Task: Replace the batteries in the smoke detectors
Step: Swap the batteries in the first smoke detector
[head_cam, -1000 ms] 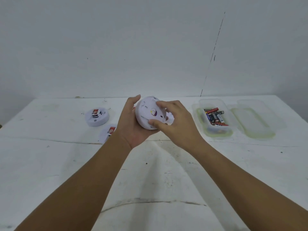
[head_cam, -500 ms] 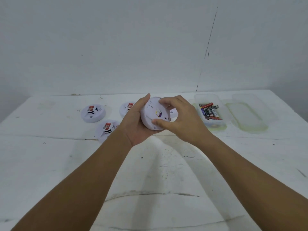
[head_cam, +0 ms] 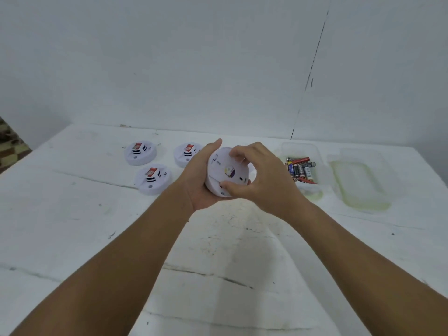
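Observation:
I hold a round white smoke detector above the table, its back plate turned toward me. My left hand cups it from below and the left, thumb up along its rim. My right hand grips the back plate, fingers curled over the top edge and thumb on the lower edge. Three more white smoke detectors lie face up on the table: one at the far left, one in front of it, and one partly hidden behind my left hand. A clear plastic box to the right holds several batteries.
The box's clear lid lies flat to the right of it. The white table is scuffed and cracked, and a white wall rises behind it. A patterned surface shows past the table's left edge.
The view has shifted so all three detectors on the table show. My right fingers have moved further over the back plate's top edge, and the detector has tilted slightly in my hands.

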A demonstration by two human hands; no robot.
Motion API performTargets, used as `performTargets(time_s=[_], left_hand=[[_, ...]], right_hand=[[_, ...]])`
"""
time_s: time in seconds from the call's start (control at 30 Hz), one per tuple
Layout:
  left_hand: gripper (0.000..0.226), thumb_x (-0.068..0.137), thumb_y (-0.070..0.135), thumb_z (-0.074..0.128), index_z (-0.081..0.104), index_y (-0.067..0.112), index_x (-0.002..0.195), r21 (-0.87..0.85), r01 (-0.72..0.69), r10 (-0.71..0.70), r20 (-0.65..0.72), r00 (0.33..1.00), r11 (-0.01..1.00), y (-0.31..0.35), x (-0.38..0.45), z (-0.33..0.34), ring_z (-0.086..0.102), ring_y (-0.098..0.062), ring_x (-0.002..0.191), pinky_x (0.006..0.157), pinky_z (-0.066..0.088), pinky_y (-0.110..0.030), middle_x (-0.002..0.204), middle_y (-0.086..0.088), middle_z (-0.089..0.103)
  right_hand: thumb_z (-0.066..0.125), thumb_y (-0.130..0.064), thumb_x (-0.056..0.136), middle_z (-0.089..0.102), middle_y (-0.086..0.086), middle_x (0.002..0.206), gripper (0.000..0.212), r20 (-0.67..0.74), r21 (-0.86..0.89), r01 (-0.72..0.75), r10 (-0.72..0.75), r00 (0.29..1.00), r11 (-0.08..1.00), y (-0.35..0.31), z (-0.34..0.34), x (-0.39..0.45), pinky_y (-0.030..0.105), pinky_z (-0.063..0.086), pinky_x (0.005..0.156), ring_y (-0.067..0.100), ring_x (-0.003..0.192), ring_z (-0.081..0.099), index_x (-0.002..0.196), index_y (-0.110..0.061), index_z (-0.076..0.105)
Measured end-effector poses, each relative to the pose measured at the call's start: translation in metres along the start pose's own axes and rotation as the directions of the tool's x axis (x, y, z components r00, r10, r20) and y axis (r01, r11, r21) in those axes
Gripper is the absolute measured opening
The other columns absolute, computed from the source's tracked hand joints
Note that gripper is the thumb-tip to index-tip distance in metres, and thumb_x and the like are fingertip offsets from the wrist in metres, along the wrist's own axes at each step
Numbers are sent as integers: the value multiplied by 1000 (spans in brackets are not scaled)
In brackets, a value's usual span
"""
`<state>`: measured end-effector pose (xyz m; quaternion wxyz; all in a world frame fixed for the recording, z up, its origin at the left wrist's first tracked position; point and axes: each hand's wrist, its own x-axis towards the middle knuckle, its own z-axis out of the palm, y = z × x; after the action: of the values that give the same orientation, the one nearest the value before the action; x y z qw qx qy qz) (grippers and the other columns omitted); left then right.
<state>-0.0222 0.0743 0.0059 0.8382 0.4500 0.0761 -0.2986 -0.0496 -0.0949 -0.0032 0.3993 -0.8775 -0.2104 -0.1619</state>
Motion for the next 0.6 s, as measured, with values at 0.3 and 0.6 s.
performTargets(time_s=[0.3,0.6], left_hand=[[43,101,51,51,73,14,105,119,14,-10,-29,1000,993,10,-2,3,66,-31,99,79,55,-41,112,-13,70],[69,109,40,40,80,16,58,191,-25,23,15,1000,981,9,-1,5,76,-22,72,81,52,-40,79,-6,78]], right_hand=[[92,-30,74,56,-6,115,61,31,38,-32,31,999,999,-7,-2,3,17,44,90,9,107,54,126,-18,62],[86,-38,66,50,-6,114,64,-78,42,-54,57,995,998,-9,8,-3,13,41,81,10,106,50,118,-24,50]])
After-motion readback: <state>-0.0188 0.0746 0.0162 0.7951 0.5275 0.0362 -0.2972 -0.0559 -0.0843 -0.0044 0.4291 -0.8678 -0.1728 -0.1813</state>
